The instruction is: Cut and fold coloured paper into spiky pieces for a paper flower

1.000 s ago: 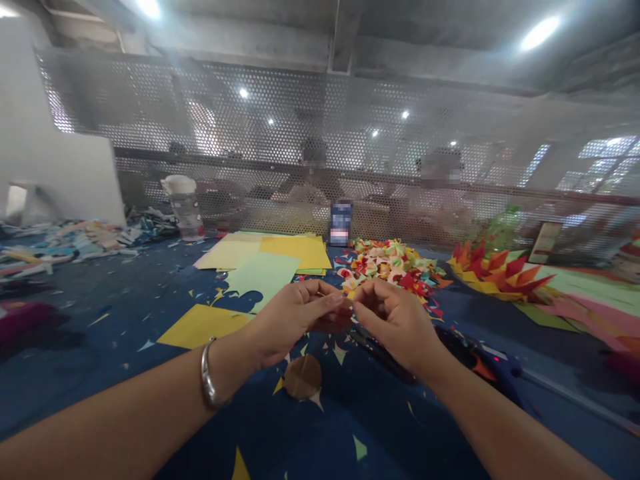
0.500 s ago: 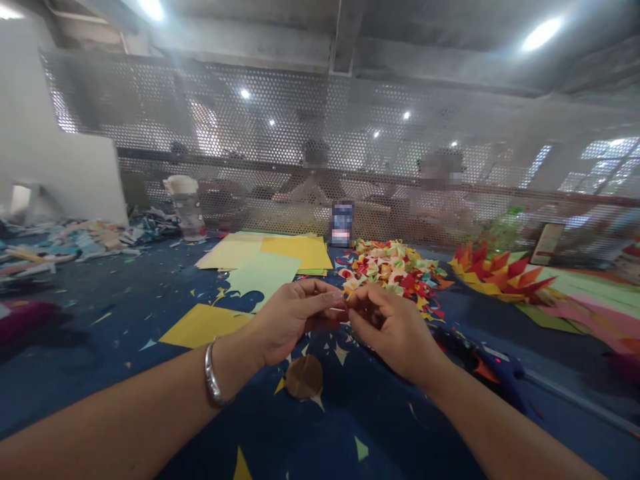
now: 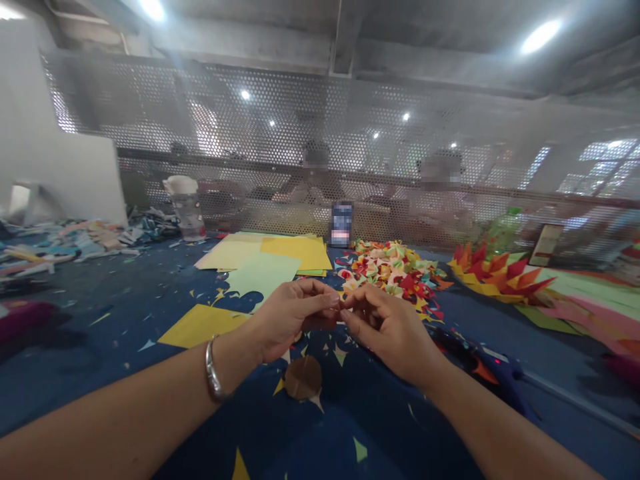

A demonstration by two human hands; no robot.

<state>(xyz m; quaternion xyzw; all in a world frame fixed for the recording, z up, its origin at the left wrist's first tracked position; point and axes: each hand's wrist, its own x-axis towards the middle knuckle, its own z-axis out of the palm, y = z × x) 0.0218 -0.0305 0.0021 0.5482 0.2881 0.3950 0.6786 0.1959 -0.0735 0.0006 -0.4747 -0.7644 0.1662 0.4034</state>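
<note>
My left hand (image 3: 295,313), with a silver bracelet at its wrist, meets my right hand (image 3: 387,327) over the blue table. Both are closed in a pinch with fingertips touching; whatever is between them is too small to make out. Just behind my right hand lies a heap of small folded paper pieces (image 3: 395,267) in red, white, yellow and green. Below my left hand is a round brown disc (image 3: 303,377) among paper scraps. A yellow sheet (image 3: 200,325) lies beside my left wrist, and a pale green sheet (image 3: 265,273) with cut-out curves lies behind it.
A blue glue gun (image 3: 505,373) lies right of my right hand. Farther right are a red and orange paper piece (image 3: 500,273) and a green bottle (image 3: 505,230). A phone (image 3: 342,224) stands at the mesh partition. At left are a cup (image 3: 185,207) and paper strips (image 3: 90,240).
My right hand's fingertips have shifted slightly left and its thumb has moved closer to my left fingertips. Both hands remain pinched together.
</note>
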